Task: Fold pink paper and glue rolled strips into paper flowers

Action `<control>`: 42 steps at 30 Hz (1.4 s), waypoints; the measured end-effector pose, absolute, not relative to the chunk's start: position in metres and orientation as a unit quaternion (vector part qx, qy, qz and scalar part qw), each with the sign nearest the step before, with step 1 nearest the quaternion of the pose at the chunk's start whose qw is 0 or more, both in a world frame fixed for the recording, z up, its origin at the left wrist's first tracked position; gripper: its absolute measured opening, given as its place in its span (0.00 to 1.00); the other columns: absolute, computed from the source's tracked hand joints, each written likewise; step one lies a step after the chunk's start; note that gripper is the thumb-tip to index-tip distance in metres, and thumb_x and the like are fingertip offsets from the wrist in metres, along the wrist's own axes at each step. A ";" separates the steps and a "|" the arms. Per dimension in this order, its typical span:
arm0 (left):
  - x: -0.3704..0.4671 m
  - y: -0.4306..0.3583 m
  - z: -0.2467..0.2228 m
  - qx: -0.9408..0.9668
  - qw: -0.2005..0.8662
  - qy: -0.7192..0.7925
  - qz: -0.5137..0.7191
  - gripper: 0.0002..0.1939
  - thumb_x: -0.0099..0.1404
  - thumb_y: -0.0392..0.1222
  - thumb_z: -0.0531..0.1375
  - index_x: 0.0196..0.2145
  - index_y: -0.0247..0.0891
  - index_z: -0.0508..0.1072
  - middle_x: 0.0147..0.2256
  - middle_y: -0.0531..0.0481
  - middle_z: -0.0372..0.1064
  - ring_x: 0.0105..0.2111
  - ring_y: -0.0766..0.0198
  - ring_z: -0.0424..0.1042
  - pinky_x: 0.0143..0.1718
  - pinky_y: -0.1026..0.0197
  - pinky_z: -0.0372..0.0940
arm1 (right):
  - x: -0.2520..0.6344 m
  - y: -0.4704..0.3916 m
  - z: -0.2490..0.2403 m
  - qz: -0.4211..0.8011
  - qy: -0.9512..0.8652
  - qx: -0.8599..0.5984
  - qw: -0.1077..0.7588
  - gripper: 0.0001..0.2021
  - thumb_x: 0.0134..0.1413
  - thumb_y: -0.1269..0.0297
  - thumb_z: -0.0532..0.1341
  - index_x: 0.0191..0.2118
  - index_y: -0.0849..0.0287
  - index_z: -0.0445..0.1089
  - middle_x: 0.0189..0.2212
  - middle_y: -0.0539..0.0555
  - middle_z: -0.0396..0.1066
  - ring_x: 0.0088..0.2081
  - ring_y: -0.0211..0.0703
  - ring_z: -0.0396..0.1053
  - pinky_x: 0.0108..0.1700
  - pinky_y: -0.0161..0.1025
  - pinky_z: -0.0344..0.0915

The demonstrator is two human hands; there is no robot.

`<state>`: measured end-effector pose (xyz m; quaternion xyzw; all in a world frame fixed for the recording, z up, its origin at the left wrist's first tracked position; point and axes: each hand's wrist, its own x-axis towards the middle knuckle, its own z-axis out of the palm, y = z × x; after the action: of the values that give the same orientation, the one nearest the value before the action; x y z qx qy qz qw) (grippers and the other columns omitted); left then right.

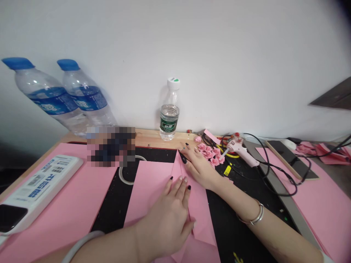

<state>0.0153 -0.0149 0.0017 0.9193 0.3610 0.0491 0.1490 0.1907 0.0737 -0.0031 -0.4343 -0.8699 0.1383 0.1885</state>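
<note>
One folded pink paper sheet [145, 193] lies centrally on a black mat [227, 230]; it should be light and easily creased, best held by its edges. The left hand [170, 213] rests flat on it, gripping nothing; the right hand [201, 166] is at its peak, pinching or not, I cannot tell. One pale-pink glue gun [244, 151], two o'clock; two large blue-capped clear plastic bottles [89, 98], ten.

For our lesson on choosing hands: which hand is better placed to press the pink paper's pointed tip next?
Probably the right hand: its fingers are right by the tip. The left hand lies nearer the wearer, over the folded pink paper.
</note>
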 end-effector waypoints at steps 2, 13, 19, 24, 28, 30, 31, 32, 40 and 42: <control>0.015 -0.015 0.001 0.919 0.153 0.360 0.050 0.32 0.69 0.53 0.45 0.60 0.25 0.58 0.61 0.31 0.51 0.63 0.42 0.47 0.61 0.41 0.47 | 0.190 0.073 -0.006 0.144 -0.871 -0.430 0.189 0.17 0.65 0.66 0.45 0.56 0.62 0.58 0.56 0.63 0.62 0.62 0.52 0.52 0.61 0.56 0.51; 0.018 -0.013 0.004 0.918 0.146 0.363 0.065 0.30 0.68 0.51 0.48 0.58 0.23 0.62 0.59 0.30 0.55 0.61 0.41 0.53 0.59 0.41 0.52 | 0.190 0.072 -0.012 0.129 -0.881 -0.425 0.163 0.20 0.63 0.68 0.46 0.59 0.67 0.55 0.59 0.63 0.60 0.65 0.50 0.46 0.63 0.54 0.47; 0.021 -0.003 -0.007 0.908 0.117 0.380 0.134 0.21 0.70 0.40 0.45 0.55 0.28 0.66 0.56 0.38 0.63 0.59 0.50 0.59 0.59 0.45 0.54 | 0.186 0.070 -0.010 0.086 -0.891 -0.427 0.129 0.21 0.62 0.68 0.49 0.59 0.68 0.56 0.59 0.64 0.60 0.65 0.55 0.46 0.63 0.58 0.48; 0.020 0.008 -0.014 0.894 0.133 0.394 0.166 0.21 0.68 0.42 0.50 0.55 0.31 0.65 0.56 0.39 0.63 0.59 0.49 0.58 0.59 0.45 0.56 | 0.184 0.069 -0.010 0.069 -0.894 -0.425 0.122 0.20 0.62 0.68 0.49 0.59 0.69 0.56 0.58 0.64 0.61 0.64 0.55 0.48 0.62 0.58 0.50; 0.020 0.009 -0.016 0.892 0.148 0.393 0.166 0.22 0.68 0.42 0.51 0.56 0.29 0.63 0.57 0.37 0.61 0.60 0.48 0.56 0.59 0.44 0.56 | 0.185 0.070 -0.010 0.039 -0.902 -0.411 0.126 0.20 0.62 0.69 0.50 0.58 0.67 0.57 0.57 0.63 0.63 0.64 0.55 0.50 0.62 0.59 0.50; 0.020 0.009 -0.016 0.892 0.156 0.393 0.162 0.23 0.68 0.42 0.51 0.57 0.28 0.63 0.58 0.37 0.61 0.60 0.47 0.56 0.59 0.44 0.55 | 0.185 0.071 -0.009 0.028 -0.905 -0.405 0.124 0.20 0.61 0.69 0.50 0.58 0.67 0.57 0.56 0.64 0.63 0.63 0.55 0.51 0.61 0.59 0.51; 0.021 0.009 -0.017 0.891 0.159 0.393 0.160 0.23 0.68 0.42 0.51 0.57 0.28 0.63 0.58 0.37 0.60 0.60 0.47 0.56 0.59 0.43 0.55 | 0.185 0.071 -0.009 0.024 -0.907 -0.403 0.121 0.20 0.61 0.69 0.50 0.58 0.68 0.58 0.56 0.64 0.63 0.63 0.55 0.52 0.61 0.59 0.51; 0.021 0.009 -0.017 0.891 0.162 0.393 0.159 0.23 0.68 0.42 0.51 0.57 0.28 0.63 0.58 0.36 0.60 0.60 0.46 0.56 0.59 0.43 0.55 | 0.184 0.071 -0.008 0.021 -0.908 -0.402 0.117 0.20 0.61 0.69 0.50 0.58 0.68 0.58 0.56 0.64 0.64 0.62 0.55 0.52 0.61 0.59 0.50; 0.021 0.008 -0.018 0.888 0.174 0.391 0.167 0.23 0.68 0.41 0.51 0.57 0.27 0.63 0.57 0.35 0.61 0.60 0.46 0.55 0.60 0.43 0.55 | 0.179 0.070 -0.005 0.006 -0.903 -0.421 0.084 0.20 0.62 0.69 0.50 0.57 0.70 0.59 0.56 0.63 0.64 0.62 0.57 0.52 0.62 0.58 0.49; 0.022 0.008 -0.018 0.887 0.174 0.393 0.168 0.22 0.68 0.41 0.51 0.57 0.27 0.64 0.57 0.35 0.61 0.60 0.46 0.56 0.60 0.43 0.54 | 0.178 0.070 -0.006 0.002 -0.901 -0.426 0.081 0.20 0.62 0.69 0.50 0.58 0.71 0.58 0.57 0.63 0.63 0.62 0.57 0.51 0.62 0.58 0.49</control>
<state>0.0215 0.0077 -0.0184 0.8872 0.3928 0.1680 0.1739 0.1776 0.0696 -0.0064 -0.4256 -0.9013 0.0020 0.0807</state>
